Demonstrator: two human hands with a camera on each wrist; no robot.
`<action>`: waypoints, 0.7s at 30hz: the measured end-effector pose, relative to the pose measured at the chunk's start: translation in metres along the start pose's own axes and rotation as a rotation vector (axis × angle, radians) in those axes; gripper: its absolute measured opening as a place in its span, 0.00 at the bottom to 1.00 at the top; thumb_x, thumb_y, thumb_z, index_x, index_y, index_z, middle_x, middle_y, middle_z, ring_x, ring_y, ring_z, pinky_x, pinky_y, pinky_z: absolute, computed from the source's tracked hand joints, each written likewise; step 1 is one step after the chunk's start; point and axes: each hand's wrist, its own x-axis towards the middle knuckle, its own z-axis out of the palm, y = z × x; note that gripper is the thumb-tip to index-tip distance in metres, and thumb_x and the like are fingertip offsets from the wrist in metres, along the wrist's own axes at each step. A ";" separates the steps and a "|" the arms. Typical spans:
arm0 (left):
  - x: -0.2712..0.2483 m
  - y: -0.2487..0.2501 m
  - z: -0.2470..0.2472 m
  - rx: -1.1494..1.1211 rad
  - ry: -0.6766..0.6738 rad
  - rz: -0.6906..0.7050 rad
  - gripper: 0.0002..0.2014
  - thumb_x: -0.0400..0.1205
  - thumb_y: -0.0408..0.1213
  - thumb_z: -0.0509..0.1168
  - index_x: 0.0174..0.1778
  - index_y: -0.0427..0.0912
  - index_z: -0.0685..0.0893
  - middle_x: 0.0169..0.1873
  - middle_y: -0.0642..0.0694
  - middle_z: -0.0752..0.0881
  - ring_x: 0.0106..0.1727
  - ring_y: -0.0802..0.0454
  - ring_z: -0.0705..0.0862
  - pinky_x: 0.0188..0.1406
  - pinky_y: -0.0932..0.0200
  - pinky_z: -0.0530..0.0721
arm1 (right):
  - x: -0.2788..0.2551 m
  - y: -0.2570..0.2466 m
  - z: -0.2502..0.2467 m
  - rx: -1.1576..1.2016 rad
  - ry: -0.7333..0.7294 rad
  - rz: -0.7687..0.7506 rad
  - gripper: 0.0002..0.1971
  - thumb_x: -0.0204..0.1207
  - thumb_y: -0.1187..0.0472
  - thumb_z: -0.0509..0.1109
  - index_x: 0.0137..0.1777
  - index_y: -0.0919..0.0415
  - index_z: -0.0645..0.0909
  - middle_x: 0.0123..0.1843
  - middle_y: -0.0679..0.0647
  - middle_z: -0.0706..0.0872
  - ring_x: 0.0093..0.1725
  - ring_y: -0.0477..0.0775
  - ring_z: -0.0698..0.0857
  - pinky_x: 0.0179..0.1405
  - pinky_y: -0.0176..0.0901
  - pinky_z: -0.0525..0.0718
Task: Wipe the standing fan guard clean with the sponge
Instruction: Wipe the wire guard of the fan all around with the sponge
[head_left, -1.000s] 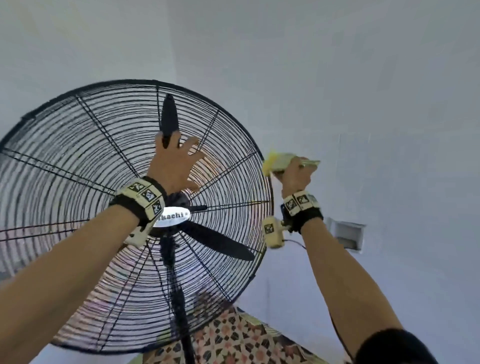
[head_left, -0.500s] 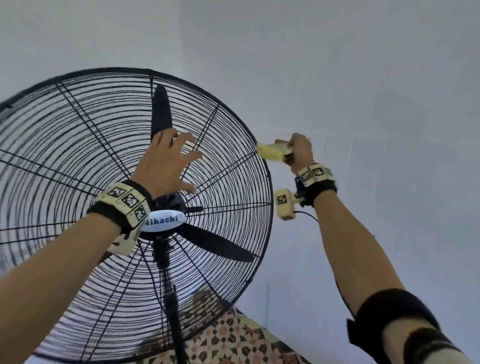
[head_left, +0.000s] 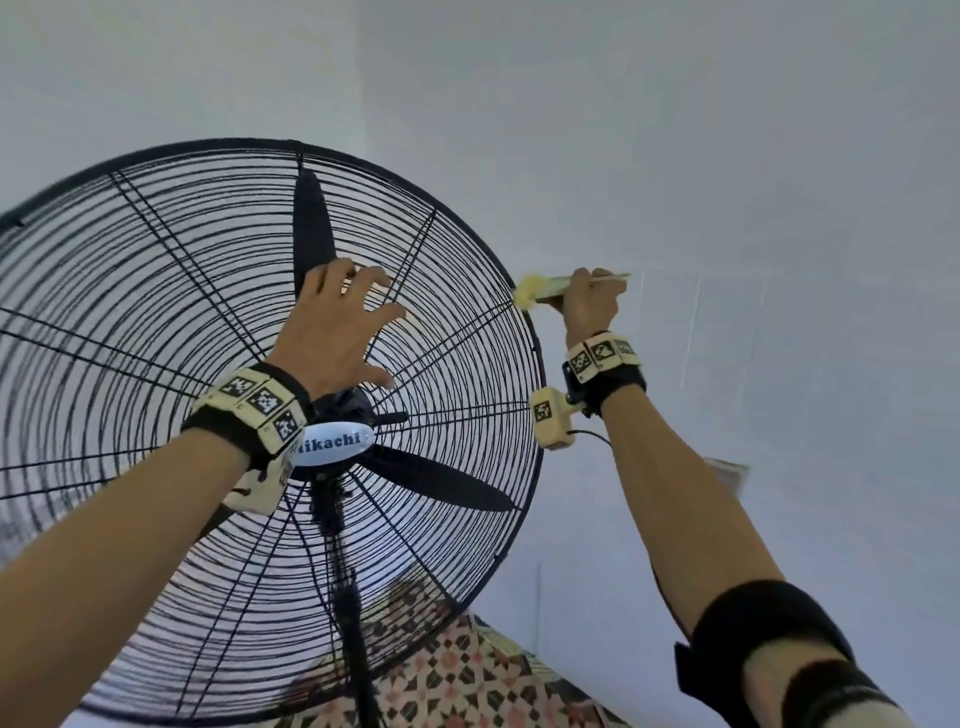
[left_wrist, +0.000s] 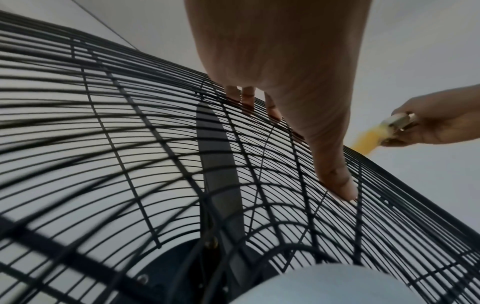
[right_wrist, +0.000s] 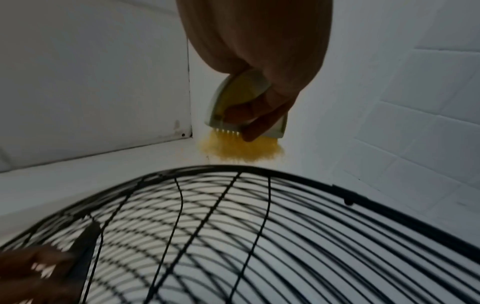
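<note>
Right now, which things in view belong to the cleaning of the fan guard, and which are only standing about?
Belong to the job:
fan guard, steadied by the left hand
yellow-bristled cleaning tool, gripped by the right hand at the guard's rim

Only there:
patterned cloth below the fan
white wall
</note>
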 end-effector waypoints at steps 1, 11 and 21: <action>0.000 0.000 0.000 -0.005 0.004 0.001 0.44 0.59 0.69 0.82 0.71 0.53 0.85 0.76 0.42 0.74 0.75 0.31 0.68 0.76 0.32 0.67 | -0.003 0.005 0.002 -0.039 0.002 -0.035 0.18 0.88 0.59 0.63 0.72 0.68 0.70 0.58 0.58 0.79 0.54 0.58 0.81 0.57 0.50 0.82; -0.004 -0.001 -0.002 -0.022 0.023 0.004 0.45 0.57 0.69 0.83 0.69 0.52 0.86 0.74 0.41 0.75 0.74 0.30 0.69 0.74 0.31 0.68 | -0.036 0.008 -0.008 0.028 -0.026 -0.170 0.21 0.89 0.48 0.60 0.74 0.60 0.73 0.62 0.57 0.85 0.58 0.59 0.88 0.63 0.58 0.88; -0.006 0.001 -0.002 -0.040 0.021 -0.016 0.44 0.57 0.66 0.85 0.69 0.51 0.86 0.75 0.40 0.76 0.75 0.29 0.69 0.76 0.29 0.68 | -0.077 0.015 0.003 0.335 -0.006 -0.186 0.15 0.89 0.64 0.64 0.74 0.64 0.73 0.65 0.48 0.80 0.52 0.43 0.87 0.47 0.64 0.94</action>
